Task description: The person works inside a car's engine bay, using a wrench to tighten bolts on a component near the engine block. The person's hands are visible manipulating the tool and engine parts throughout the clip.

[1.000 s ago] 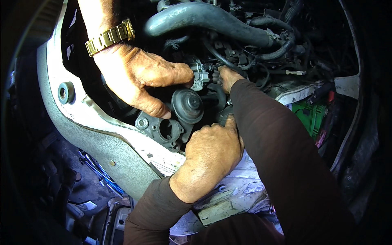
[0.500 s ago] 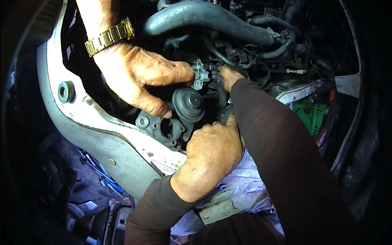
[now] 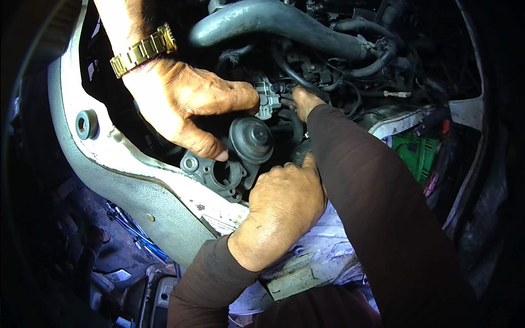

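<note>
Two brown-sleeved arms reach in from below: the left hand rests knuckles-up with its wrist bent, fingers mostly hidden, so its hold cannot be told; the right hand stretches farther, fingers bent just beside the silvery finned part, its grip unclear. A co-worker's hand spreads two digits toward that part and the flanged housing. The white-edged engine bay holds both, plus a round black canister and a thick hose.
</note>
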Action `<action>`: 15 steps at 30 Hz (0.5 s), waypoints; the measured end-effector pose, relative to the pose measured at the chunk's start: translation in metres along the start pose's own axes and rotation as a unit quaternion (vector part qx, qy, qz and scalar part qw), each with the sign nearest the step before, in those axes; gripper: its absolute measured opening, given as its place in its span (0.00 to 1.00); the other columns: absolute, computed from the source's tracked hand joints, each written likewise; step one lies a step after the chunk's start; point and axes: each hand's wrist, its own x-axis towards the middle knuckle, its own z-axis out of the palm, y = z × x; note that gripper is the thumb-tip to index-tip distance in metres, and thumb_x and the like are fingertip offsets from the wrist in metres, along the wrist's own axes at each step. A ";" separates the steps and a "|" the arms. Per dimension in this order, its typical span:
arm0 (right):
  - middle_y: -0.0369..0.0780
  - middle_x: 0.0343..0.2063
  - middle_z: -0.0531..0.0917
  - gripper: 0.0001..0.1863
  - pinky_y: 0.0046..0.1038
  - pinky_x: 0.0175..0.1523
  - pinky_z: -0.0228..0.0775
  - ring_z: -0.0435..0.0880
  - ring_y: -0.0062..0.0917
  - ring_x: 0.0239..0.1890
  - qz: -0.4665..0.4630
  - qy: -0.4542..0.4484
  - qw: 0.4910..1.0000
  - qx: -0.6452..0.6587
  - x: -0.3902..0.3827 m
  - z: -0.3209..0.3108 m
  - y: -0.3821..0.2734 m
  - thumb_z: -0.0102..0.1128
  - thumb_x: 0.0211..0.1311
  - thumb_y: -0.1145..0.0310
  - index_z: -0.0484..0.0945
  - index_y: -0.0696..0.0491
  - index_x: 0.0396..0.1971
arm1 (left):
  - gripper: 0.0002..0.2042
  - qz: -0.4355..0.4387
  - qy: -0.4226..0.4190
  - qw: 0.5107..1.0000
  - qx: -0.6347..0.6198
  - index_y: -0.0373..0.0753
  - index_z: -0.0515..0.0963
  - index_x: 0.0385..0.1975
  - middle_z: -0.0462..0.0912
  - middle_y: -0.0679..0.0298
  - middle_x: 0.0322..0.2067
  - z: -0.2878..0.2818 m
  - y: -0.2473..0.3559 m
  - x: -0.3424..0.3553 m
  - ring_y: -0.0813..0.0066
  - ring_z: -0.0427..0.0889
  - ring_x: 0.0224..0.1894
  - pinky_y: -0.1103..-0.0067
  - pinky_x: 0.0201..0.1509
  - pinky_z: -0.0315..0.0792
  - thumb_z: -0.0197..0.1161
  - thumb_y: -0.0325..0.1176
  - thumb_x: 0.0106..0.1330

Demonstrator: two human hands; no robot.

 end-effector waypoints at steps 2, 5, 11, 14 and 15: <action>0.37 0.28 0.83 0.13 0.24 0.30 0.71 0.82 0.22 0.30 -0.003 -0.002 1.000 -0.012 0.003 0.000 0.000 0.42 0.72 0.65 0.75 0.55 0.37 | 0.20 -0.001 0.004 1.000 0.000 0.30 0.70 0.55 0.82 0.44 0.36 0.001 -0.001 0.001 0.51 0.84 0.41 0.63 0.43 0.80 0.47 0.35 0.68; 0.37 0.28 0.83 0.12 0.22 0.27 0.68 0.84 0.22 0.31 -0.005 -0.020 0.997 -0.076 0.001 -0.005 -0.005 0.40 0.73 0.66 0.74 0.55 0.40 | 0.19 -0.002 -0.013 1.000 -0.002 0.31 0.70 0.55 0.82 0.45 0.37 -0.005 0.001 -0.001 0.51 0.84 0.42 0.63 0.44 0.79 0.47 0.35 0.68; 0.37 0.28 0.83 0.14 0.20 0.28 0.67 0.83 0.20 0.28 -0.006 0.008 0.999 -0.053 -0.018 0.001 -0.007 0.37 0.74 0.65 0.74 0.54 0.39 | 0.23 -0.009 -0.007 1.000 0.014 0.34 0.65 0.61 0.82 0.45 0.37 0.001 0.000 0.001 0.52 0.84 0.42 0.63 0.47 0.79 0.47 0.39 0.69; 0.37 0.28 0.83 0.16 0.20 0.29 0.67 0.83 0.20 0.28 -0.013 0.012 0.999 -0.041 -0.007 0.002 -0.004 0.36 0.74 0.64 0.75 0.54 0.38 | 0.20 -0.006 -0.006 1.000 0.004 0.31 0.70 0.55 0.82 0.45 0.37 -0.002 0.000 0.000 0.51 0.84 0.41 0.63 0.44 0.80 0.47 0.36 0.68; 0.37 0.29 0.83 0.16 0.20 0.29 0.67 0.83 0.20 0.28 -0.005 0.006 0.998 -0.066 -0.008 0.000 -0.006 0.36 0.74 0.64 0.75 0.54 0.38 | 0.20 -0.005 -0.013 1.000 0.001 0.31 0.70 0.55 0.82 0.45 0.37 -0.005 0.001 -0.001 0.51 0.84 0.42 0.63 0.44 0.80 0.47 0.36 0.68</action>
